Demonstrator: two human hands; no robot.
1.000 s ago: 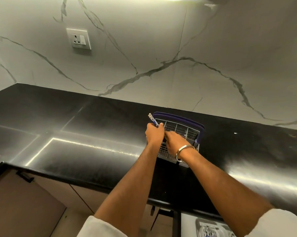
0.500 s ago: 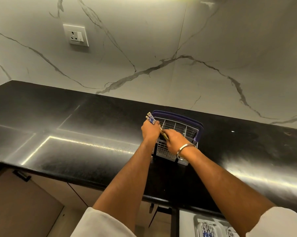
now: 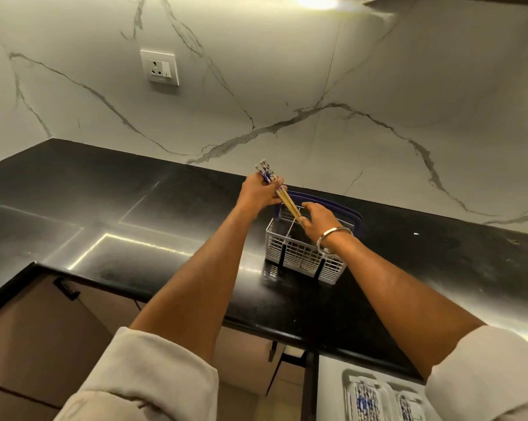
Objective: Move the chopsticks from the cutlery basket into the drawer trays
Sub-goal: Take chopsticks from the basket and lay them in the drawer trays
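Chopsticks (image 3: 282, 196) clamped in left hand (image 3: 258, 192), bundle tilted, tips down toward cutlery basket (image 3: 302, 253) on black counter (image 3: 135, 208). Right hand (image 3: 318, 220) at 4 o'clock of left, fingers pinched on lower ends over basket. Drawer trays (image 3: 378, 396) at 6 o'clock, partly visible.

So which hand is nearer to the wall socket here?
Left. The left hand, gripping the chopsticks, is raised below and right of the wall socket. The right hand sits lower and further right, over the cutlery basket.
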